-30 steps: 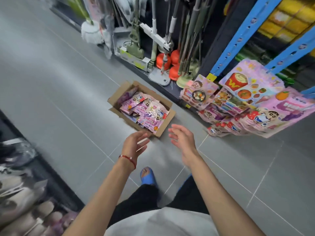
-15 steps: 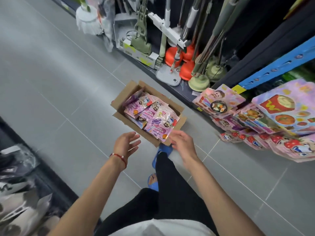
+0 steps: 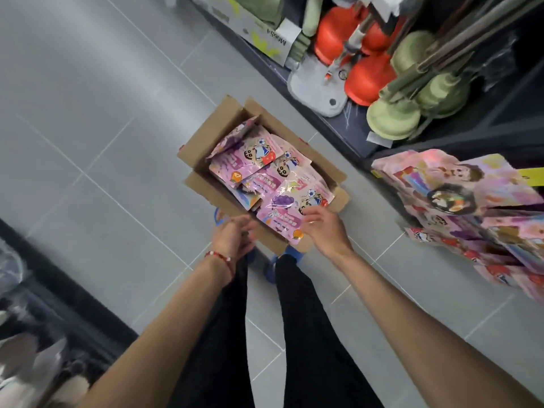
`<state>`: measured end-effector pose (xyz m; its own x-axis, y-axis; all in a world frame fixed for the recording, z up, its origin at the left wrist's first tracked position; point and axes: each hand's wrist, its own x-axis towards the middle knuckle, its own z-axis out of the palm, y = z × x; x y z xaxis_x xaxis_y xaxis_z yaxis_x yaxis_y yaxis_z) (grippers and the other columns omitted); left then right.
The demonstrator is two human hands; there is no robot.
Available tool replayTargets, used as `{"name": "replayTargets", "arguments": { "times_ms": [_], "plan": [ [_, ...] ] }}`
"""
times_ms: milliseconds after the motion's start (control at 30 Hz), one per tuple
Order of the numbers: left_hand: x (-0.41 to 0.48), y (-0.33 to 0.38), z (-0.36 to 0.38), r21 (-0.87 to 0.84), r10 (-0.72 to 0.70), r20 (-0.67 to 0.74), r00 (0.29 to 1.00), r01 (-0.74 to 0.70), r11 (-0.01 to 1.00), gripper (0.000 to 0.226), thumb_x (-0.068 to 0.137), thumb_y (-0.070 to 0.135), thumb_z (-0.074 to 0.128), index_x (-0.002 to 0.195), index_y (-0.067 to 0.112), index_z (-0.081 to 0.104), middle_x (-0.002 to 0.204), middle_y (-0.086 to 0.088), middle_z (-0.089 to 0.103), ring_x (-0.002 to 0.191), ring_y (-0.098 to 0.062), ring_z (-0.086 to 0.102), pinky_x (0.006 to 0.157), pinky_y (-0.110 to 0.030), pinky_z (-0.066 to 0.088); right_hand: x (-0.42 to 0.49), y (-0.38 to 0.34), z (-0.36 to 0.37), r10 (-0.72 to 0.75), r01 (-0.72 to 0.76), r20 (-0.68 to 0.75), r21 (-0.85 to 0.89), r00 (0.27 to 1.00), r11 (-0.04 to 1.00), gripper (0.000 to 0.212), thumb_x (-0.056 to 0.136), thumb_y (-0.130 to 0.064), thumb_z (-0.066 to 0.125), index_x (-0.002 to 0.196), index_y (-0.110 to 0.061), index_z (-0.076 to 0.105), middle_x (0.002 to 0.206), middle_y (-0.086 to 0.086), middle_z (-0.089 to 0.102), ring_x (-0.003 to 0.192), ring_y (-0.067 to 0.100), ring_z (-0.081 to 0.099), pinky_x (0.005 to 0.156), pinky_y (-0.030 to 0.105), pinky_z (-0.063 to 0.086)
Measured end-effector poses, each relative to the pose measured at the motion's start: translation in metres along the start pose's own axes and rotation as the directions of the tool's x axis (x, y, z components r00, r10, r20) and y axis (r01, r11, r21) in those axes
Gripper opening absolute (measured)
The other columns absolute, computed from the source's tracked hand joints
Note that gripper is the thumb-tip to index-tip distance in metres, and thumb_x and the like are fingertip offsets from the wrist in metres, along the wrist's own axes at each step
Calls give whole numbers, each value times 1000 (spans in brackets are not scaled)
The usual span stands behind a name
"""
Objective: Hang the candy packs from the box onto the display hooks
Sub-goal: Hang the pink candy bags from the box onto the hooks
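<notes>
The person bends over a cardboard box [image 3: 207,136] that stands open on the grey floor [image 3: 88,128], just in front of their blue slippers [image 3: 271,270]. The box is full of pink candy packs [image 3: 259,169], which lie flat and overlap each other. The right hand [image 3: 326,228] is open; its spread fingers rest on the nearest pack [image 3: 279,214], at the near right corner of the box. The left hand [image 3: 232,237], with a red bracelet [image 3: 221,258] on the wrist, is at the near wall of the box with bent fingers, and I cannot tell if it grips the cardboard or only touches it. To the right, well apart from the box, more hanging packs [image 3: 459,195] crowd together on the display. Behind the box, orange plungers [image 3: 369,76] stand on a low dark shelf [image 3: 326,126].
</notes>
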<state>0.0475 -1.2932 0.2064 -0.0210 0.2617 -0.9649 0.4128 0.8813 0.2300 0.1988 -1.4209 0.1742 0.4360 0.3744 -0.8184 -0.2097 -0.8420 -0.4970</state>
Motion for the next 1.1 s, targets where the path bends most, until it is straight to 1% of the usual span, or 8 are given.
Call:
{"name": "replayTargets", "arguments": {
  "times_ms": [67, 200, 367, 500, 700, 833, 967, 1100],
  "plan": [
    [36, 4, -2, 2, -30, 7, 1000, 30, 1000, 16, 101, 19, 50, 100, 23, 65, 107, 0, 74, 98, -22, 60, 69, -26, 51, 37, 5, 14, 9, -8, 7, -43, 1000, 999, 35, 89, 2, 69, 111, -25, 63, 106, -6, 66, 103, 12, 65, 74, 13, 49],
    [107, 7, -6, 2, -57, -16, 998, 57, 998, 15, 99, 16, 53, 106, 17, 66, 92, 1, 74, 87, -22, 58, 70, -27, 53, 106, 21, 38, -98, 110, 55, -297, 994, 948, 48, 85, 5, 71, 125, -21, 63, 120, -6, 62, 113, 12, 58, 100, 31, 51],
    [180, 3, -4, 25, -61, -24, 998, 62, 998, 11, 98, 17, 56, 102, 17, 66, 103, -3, 76, 88, -22, 62, 87, -38, 55, 182, 41, 53, -218, 308, 217, -694, 951, 650, 79, 78, 1, 78, 147, -25, 47, 155, 1, 39, 148, 24, 29, 119, 46, 33],
    [213, -3, 4, 20, -96, -30, 995, 97, 995, 19, 97, 19, 59, 114, 13, 68, 101, -2, 77, 86, -18, 67, 94, -37, 54, 228, 67, 55, -242, 244, 139, -838, 960, 488, 104, 73, -10, 85, 158, -25, 27, 168, 5, 14, 157, 32, 2, 125, 56, 11],
    [228, -13, 21, 1, -97, -4, 995, 97, 995, 24, 100, 18, 56, 120, 9, 64, 82, 4, 79, 86, -19, 67, 80, -32, 50, 246, 86, 49, -266, 169, -20, -724, 964, 669, 143, 57, -24, 100, 162, -19, 3, 168, 12, 11, 153, 33, 22, 122, 49, 29],
    [230, -17, 32, 27, -86, 0, 996, 86, 996, 22, 100, 22, 55, 118, 13, 65, 101, 0, 79, 81, -15, 71, 91, -36, 53, 249, 84, 41, -213, 104, -73, -691, 974, 716, 151, 47, -30, 103, 160, -20, 2, 151, 16, 38, 139, 34, 39, 111, 49, 41],
    [231, -16, 39, 51, -78, -14, 997, 79, 996, 21, 101, 24, 57, 117, 13, 65, 109, -3, 77, 85, -16, 70, 75, -30, 53, 247, 78, 32, -142, 39, -85, -716, 986, 697, 133, 48, -39, 101, 153, -20, 22, 143, 14, 48, 133, 33, 42, 105, 47, 41],
    [222, -8, 43, 83, -52, -4, 999, 53, 995, 21, 101, 23, 57, 117, 12, 66, 105, -1, 77, 81, -13, 72, 77, -30, 54, 231, 76, 23, -212, 108, -86, -645, 973, 756, 99, 57, -38, 98, 137, -18, 43, 130, 12, 56, 121, 33, 45, 96, 42, 40]
  ]
}}
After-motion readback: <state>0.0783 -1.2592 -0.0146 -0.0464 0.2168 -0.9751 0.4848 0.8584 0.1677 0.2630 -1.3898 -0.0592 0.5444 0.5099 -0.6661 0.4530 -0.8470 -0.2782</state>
